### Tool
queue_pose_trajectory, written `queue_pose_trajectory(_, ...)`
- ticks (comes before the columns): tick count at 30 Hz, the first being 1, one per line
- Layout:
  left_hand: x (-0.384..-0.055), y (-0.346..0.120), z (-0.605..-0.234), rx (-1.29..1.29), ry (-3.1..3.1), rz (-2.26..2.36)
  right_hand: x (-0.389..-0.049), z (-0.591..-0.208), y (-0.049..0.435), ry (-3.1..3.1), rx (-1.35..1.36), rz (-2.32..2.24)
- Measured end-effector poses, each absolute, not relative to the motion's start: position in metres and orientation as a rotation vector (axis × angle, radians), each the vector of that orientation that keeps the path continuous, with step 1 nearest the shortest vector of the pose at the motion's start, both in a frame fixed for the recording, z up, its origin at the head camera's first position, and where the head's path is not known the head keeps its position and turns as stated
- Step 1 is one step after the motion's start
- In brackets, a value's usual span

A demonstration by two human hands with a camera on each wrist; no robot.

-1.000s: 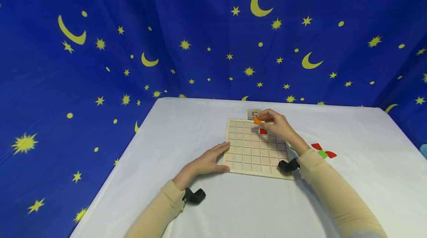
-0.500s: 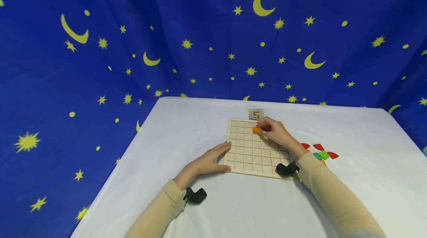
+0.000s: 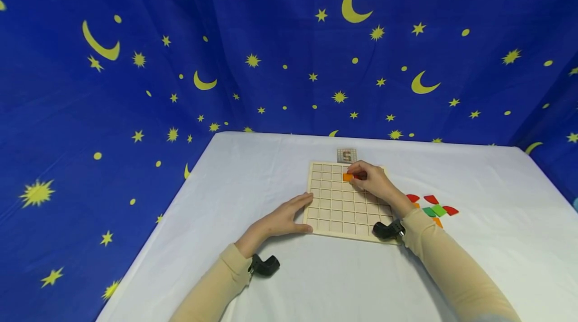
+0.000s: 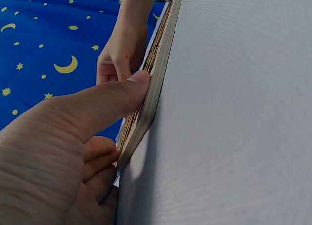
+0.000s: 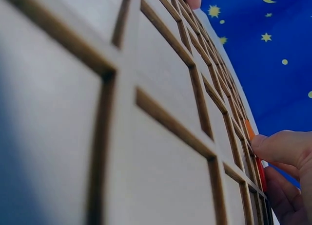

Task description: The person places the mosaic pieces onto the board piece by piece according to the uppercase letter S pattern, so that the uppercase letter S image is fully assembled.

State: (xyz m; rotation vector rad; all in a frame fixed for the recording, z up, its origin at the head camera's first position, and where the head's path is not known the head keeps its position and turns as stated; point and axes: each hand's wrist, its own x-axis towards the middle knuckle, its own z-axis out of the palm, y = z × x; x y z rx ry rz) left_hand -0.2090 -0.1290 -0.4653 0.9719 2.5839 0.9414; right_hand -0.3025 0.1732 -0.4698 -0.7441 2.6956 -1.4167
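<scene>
The left hand (image 3: pixel 282 219), fingers loosely spread, braces the gridded board (image 3: pixel 336 215) at nine o'clock, seemingly to steady it, while well apart from it the right hand (image 3: pixel 377 179) pinches the orange tile (image 3: pixel 347 177) up near the board's twelve o'clock, apparently to seat it squarely beside the red tile (image 5: pixel 262 175). It's smooth, pale wood with raised ribs framing square cells, and flat, curved-edged loose pieces (image 3: pixel 438 210) lie out at three o'clock!
</scene>
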Motion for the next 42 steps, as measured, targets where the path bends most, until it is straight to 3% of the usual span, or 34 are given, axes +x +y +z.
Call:
queue_pose_trajectory(19,-0.209,-0.129,-0.466,1.001,2.593,0.936,-0.302,-0.465,0.170,2.830,-0.873,-1.392)
queue_pose_trajectory(27,-0.208,-0.128,-0.463,0.980,2.592,0.933,-0.299,-0.438,0.175,2.820,-0.847,-1.421)
queue_pose_trajectory(35,-0.210,-0.124,-0.463,1.004,2.587,0.931,-0.285,-0.406,0.234,3.001,-0.743,-1.379)
queue_pose_trajectory(42,-0.209,-0.128,-0.463,1.003,2.596,0.935,-0.266,-0.428,0.305,3.096,-0.434,-1.319)
